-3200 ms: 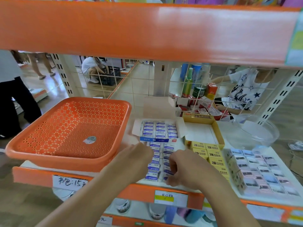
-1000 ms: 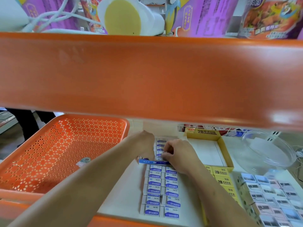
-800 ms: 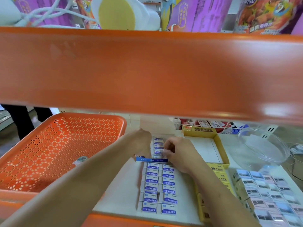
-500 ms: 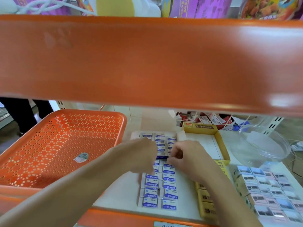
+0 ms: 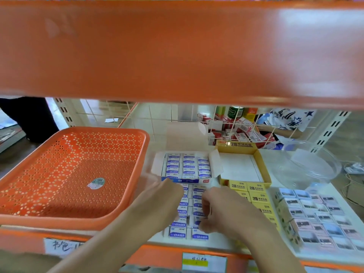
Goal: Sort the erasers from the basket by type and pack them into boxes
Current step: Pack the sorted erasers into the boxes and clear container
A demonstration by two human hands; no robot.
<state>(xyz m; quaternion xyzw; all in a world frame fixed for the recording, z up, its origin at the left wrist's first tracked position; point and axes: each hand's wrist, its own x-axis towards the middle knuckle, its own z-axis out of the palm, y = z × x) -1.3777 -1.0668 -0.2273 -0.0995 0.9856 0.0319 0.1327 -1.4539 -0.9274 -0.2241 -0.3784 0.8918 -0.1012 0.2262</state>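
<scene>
Shelf [image 5: 218,242] with white, blue-labelled erasers [image 5: 178,234]

Perforated plastic basket [image 5: 69,174], glossy clear bowl [image 5: 309,164], matt cardboard box [image 5: 244,166].

The white shelf [image 5: 269,152] carries an orange basket [image 5: 69,170] at the left. Next to it is an open box [image 5: 187,180] packed with erasers, with two rows of loose erasers [image 5: 178,234] in front. To the right are a yellow box [image 5: 236,144], yellow erasers [image 5: 256,198], a clear bowl [image 5: 311,164] and pastel erasers [image 5: 319,219].
</scene>
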